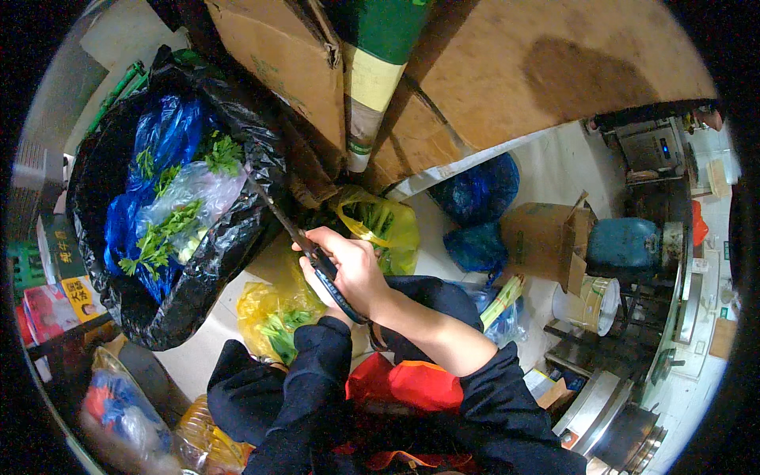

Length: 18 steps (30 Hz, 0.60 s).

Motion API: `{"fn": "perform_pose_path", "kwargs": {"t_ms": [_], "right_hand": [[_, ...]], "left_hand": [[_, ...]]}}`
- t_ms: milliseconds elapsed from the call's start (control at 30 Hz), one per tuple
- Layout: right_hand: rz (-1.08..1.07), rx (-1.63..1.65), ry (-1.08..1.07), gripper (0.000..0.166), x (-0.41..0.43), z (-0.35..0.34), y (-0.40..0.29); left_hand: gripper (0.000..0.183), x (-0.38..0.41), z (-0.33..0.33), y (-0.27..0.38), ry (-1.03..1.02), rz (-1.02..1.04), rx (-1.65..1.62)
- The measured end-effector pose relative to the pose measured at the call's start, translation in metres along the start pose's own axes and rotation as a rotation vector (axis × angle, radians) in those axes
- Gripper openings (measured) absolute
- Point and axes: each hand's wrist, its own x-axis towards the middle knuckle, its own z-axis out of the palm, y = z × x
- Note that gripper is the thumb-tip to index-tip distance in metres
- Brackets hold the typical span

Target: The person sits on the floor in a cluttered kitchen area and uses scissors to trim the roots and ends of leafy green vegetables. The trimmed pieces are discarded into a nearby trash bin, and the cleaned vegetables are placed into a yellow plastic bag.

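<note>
My right hand (355, 266) grips the dark handle of a long, narrow-bladed tool (284, 218), whose exact kind I cannot tell. Its blade points up and left to the rim of a bin lined with a black plastic bag (199, 297). My left hand (317, 288) is just below, mostly hidden behind the tool and the right hand. Inside the bin lie blue plastic bags (169, 133), a clear plastic bag (205, 190) and leafy green trimmings (169, 228). Beneath my hands, a yellow plastic bag (252, 303) holds leafy greens (285, 332).
Another yellow bag (401, 228) sits below a cardboard-covered surface (504, 77) and its striped post (374, 83). On the right are blue bags (478, 187), a cardboard box (543, 240), a blue jug (623, 243), a white bucket (585, 306) and pale green stalks (502, 303).
</note>
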Motion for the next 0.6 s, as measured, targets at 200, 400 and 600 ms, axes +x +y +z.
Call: {"fn": "perform_pose_path", "kwargs": {"t_ms": [200,400,600], "right_hand": [[-0.028,-0.153,-0.022,0.025,0.0,-0.003,-0.019],[-0.108,-0.103,-0.002,0.023,0.001,0.002,-0.004],[-0.022,0.145,0.051,0.018,0.013,0.007,0.005]], "left_hand": [[0.024,-0.003,-0.01,-0.01,0.024,-0.048,-0.048],[0.027,-0.013,-0.028,-0.024,0.077,-0.08,-0.253],[0.034,-0.054,-0.089,-0.051,0.056,-0.121,-0.693]]}}
